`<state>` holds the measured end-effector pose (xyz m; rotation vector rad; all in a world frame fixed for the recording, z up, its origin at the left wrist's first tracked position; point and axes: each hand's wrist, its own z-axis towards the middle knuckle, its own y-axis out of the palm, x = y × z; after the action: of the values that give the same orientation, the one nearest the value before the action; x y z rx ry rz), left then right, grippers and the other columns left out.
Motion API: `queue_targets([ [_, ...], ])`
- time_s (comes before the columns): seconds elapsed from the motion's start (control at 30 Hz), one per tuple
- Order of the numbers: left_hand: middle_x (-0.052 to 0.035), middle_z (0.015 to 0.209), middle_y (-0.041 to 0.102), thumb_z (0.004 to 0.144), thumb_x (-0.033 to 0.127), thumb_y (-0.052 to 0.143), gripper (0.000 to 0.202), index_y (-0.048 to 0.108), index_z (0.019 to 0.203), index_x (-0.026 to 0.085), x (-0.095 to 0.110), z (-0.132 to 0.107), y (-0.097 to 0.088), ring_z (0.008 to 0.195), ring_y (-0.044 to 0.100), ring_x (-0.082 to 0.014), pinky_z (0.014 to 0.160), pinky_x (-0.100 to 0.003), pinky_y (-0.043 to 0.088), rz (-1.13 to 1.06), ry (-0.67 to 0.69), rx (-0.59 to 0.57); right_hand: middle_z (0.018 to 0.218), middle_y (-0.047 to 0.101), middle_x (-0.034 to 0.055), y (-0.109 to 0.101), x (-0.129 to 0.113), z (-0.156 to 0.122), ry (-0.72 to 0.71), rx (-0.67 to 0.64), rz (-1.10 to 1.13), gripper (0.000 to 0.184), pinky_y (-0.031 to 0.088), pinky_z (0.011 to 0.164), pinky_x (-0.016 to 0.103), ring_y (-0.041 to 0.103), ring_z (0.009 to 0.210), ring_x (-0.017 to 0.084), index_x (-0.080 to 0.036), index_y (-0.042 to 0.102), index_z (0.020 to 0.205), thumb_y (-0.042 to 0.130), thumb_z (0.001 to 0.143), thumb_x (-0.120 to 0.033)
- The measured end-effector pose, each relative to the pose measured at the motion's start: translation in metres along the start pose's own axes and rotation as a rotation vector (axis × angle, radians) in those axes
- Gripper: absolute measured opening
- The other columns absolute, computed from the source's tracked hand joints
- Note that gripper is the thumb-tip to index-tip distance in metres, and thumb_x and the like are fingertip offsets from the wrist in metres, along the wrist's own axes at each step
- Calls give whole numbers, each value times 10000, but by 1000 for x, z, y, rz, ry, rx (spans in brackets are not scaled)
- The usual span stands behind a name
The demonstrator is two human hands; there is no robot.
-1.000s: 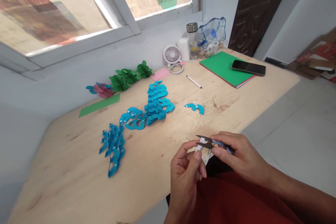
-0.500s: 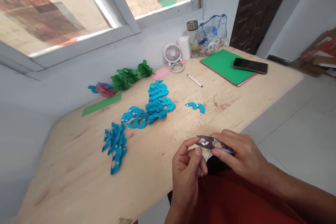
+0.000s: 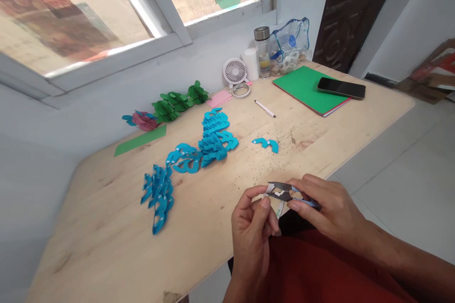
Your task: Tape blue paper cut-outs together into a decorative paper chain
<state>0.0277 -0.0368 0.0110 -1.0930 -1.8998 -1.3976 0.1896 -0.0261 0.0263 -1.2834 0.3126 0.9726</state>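
My right hand [image 3: 327, 203] is closed round a pair of thread snips [image 3: 283, 196] with dark blades and blue handles. The blades point left and stand apart, with small white bits on them. Thumb and fingers of my left hand [image 3: 250, 229] pinch a narrow white tape strip [image 3: 280, 209] close to the blade tips; its lower part hangs down with green print on it. Beyond my hands, a small blue paper cutout [image 3: 265, 144] with white squares lies on the wooden table [image 3: 209, 218]. Folded blue paper pieces [image 3: 213, 147] lie further left, some also bearing white squares.
Green paper clusters [image 3: 176, 102] and a green strip [image 3: 140, 140] lie along the wall. Toward the back are a white fan [image 3: 235, 72], a tape roll [image 3: 241, 90], a pen [image 3: 265, 108] and a bottle [image 3: 263, 54]. A phone [image 3: 341, 88] rests on a green folder [image 3: 307, 87].
The snips have shifted slightly right relative to my left fingers, and more white strip shows between fingertips and blades. The view has moved a little.
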Motion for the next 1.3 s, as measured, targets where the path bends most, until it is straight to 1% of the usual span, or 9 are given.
queue_targets([
  [0.23, 78, 395, 475, 805, 311, 677, 175, 636, 927, 192, -1, 0, -1, 367, 307, -37, 405, -155, 241, 14, 0, -8, 683, 564, -1, 1, 1, 0, 0, -17, 11, 230, 376, 546, 222, 509, 586, 109, -175, 644, 986, 470, 944, -321],
  [0.4, 81, 395, 477, 790, 324, 692, 194, 630, 924, 199, -2, 0, -1, 371, 317, -39, 409, -153, 238, 3, -14, -3, 665, 554, -9, 1, 2, 1, -5, -7, 11, 221, 373, 542, 215, 505, 574, 101, -180, 653, 956, 473, 945, -307],
  [0.63, 83, 389, 471, 748, 348, 724, 246, 612, 903, 193, 0, 0, 2, 369, 322, -44, 403, -157, 216, 5, -43, 36, 652, 557, -8, 2, 3, 0, 6, -7, -20, 234, 374, 531, 218, 511, 561, 102, -187, 662, 934, 465, 947, -312],
  [0.9, 82, 382, 463, 744, 366, 720, 274, 596, 905, 183, -2, 1, 1, 369, 324, -51, 404, -168, 190, 34, -55, 51, 641, 570, 2, 2, 4, 1, -4, -2, -27, 265, 390, 522, 214, 521, 549, 104, -180, 670, 902, 447, 951, -316],
  [1.13, 74, 389, 475, 756, 368, 707, 275, 598, 920, 174, -1, 0, 2, 381, 334, -52, 417, -174, 211, 49, -57, 47, 659, 611, 9, 2, 4, 1, 35, -16, 21, 272, 428, 540, 215, 558, 580, 115, -187, 678, 914, 442, 952, -316],
  [1.3, 73, 382, 477, 751, 375, 709, 287, 601, 918, 169, -1, 0, 3, 371, 316, -48, 407, -171, 179, 56, -60, 44, 722, 664, 21, 2, 6, 1, 93, -42, 101, 265, 469, 592, 219, 603, 646, 123, -194, 684, 894, 452, 947, -309],
])
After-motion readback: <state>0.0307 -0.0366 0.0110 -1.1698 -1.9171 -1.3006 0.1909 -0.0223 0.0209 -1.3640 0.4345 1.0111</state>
